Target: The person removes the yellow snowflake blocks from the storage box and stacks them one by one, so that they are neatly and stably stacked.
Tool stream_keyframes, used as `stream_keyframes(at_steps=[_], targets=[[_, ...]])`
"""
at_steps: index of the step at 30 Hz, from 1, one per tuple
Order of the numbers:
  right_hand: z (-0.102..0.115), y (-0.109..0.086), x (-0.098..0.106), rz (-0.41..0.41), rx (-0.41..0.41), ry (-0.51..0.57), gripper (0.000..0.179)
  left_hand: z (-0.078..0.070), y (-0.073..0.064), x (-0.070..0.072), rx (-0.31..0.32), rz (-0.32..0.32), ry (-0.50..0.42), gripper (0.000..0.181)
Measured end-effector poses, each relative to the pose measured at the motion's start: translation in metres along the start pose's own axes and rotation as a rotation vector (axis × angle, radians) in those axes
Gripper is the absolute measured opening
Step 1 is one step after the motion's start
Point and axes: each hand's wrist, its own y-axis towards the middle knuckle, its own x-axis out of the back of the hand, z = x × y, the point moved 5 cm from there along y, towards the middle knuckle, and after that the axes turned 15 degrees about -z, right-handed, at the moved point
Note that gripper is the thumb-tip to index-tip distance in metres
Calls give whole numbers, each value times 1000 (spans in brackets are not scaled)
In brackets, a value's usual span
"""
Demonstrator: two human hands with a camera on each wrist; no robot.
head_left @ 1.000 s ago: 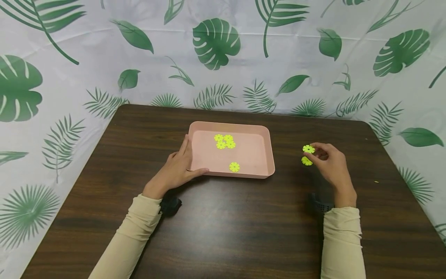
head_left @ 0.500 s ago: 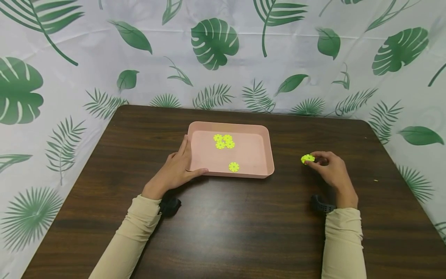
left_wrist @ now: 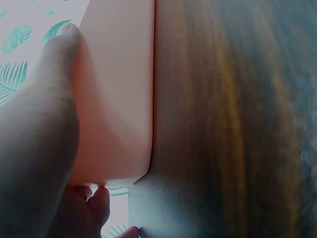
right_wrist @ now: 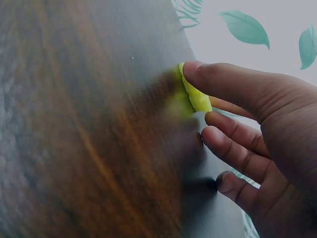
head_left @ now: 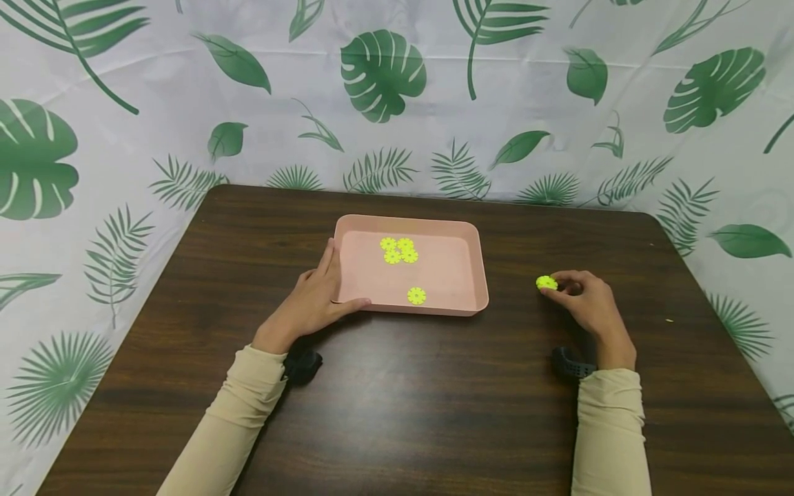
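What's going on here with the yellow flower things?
A person's right grip pinches a yellow disc to the right of the tray; I can't tell whether another is under it. The left grip rests against the tray's near left corner. Inside, four discs are bunched toward the far side, and a fifth disc lies alone by the near side.

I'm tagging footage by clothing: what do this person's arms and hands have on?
The left sleeve and right sleeve are plain pale beige, wrinkled, reaching nearly to the wrists. A black device shows at each wrist, left and right. The left hand and right hand wear no gloves.
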Motion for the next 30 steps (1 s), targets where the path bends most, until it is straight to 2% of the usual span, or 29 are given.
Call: stream_keyframes(at_steps=[11,16,23,28,30], targets=[[3,2,1,15,5,-2,50,-1,0,1,10,8,2,116],[15,3,3,-13,20,13,57,-1,0,1,5,11,3,116],[59,12,-2,-82,115,75,52,0,1,0,-4,5,3,116],[102,18,-21,-91,202,155,42,1,1,0,5,7,-3,117],[118,20,-33,-59,237,175,42,0,1,1,5,8,-7,117]])
